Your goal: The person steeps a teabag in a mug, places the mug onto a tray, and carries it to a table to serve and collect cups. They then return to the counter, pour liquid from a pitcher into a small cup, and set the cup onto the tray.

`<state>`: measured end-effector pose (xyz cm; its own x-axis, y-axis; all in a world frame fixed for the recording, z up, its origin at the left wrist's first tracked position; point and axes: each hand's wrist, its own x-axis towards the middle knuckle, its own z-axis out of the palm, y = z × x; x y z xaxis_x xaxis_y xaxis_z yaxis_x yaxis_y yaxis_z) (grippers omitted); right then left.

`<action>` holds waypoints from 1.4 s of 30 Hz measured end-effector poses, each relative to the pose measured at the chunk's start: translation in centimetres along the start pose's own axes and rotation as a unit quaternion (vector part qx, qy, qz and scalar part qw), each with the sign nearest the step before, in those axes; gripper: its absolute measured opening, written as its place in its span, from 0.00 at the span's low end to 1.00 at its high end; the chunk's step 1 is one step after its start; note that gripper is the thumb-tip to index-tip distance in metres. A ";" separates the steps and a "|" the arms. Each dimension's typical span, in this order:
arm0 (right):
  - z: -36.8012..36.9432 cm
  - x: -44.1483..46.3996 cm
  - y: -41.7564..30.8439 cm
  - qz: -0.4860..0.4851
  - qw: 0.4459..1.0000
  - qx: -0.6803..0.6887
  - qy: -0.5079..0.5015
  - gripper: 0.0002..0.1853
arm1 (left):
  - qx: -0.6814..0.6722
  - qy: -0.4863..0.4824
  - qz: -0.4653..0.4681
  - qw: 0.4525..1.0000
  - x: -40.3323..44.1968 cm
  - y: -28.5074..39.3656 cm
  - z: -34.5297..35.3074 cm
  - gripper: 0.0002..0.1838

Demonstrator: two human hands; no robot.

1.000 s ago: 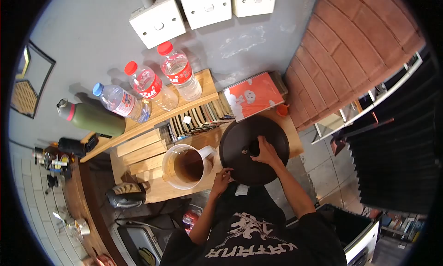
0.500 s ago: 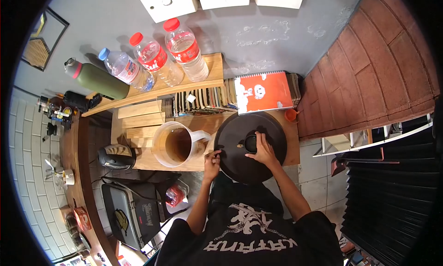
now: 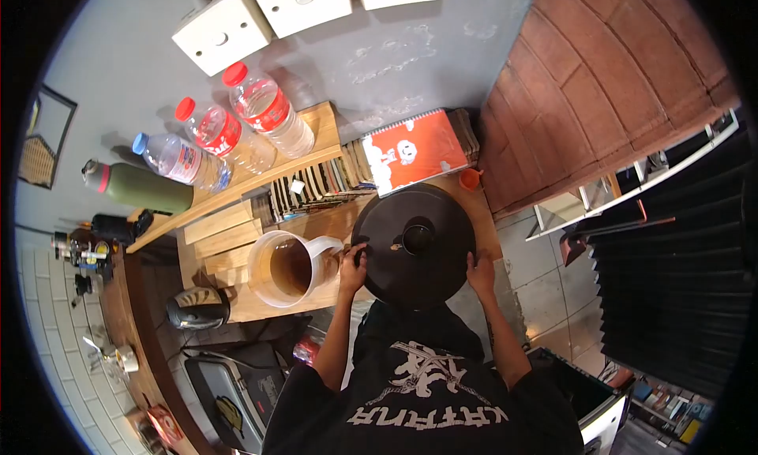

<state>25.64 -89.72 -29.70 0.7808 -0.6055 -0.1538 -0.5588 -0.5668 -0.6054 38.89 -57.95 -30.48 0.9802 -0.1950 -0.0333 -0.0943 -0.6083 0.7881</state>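
Note:
A large round black disc, like a tray or a lid, lies at the front edge of the wooden table. At its middle is a small round black piece, cup-like or a knob; I cannot tell which. A small light-brown spot shows beside that piece. My left hand grips the disc's left rim, fingers curled, close to the jug handle. On the opposite side my right hand holds the right rim, its fingertips against the edge. Left of the disc stands a translucent plastic jug with brown liquid.
Bottles line a raised wooden shelf, with several books or cases below. A red spiral notebook and a small orange cup are behind the disc. A black kettle-like appliance sits left of the jug.
My right hand has let go of the small black piece and moved to the disc's right rim. My left hand stays at the left rim. The view has shifted and tilted.

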 end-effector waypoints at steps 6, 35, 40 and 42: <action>4.7 -1.4 1.0 0.123 0.991 0.015 0.048 0.23 | -0.073 0.009 -0.041 0.996 1.6 0.0 0.7 0.13; -12.7 -18.8 6.7 0.271 0.845 0.184 0.423 0.12 | -0.139 -0.291 0.225 0.920 -3.8 18.2 8.8 0.14; -18.2 -21.4 12.8 0.281 0.811 0.198 0.473 0.10 | -0.143 -0.359 0.193 0.902 -6.6 25.1 15.9 0.12; -19.8 -22.1 16.0 0.293 0.787 0.229 0.493 0.08 | -0.149 -0.351 0.242 0.892 -8.1 27.5 19.3 0.12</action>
<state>-6.09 -96.44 -20.48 -0.2946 -0.9551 0.0328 -0.4071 0.0944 -0.9085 24.97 -87.91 -20.39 0.4770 -0.8768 0.0609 -0.3232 -0.1105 0.9399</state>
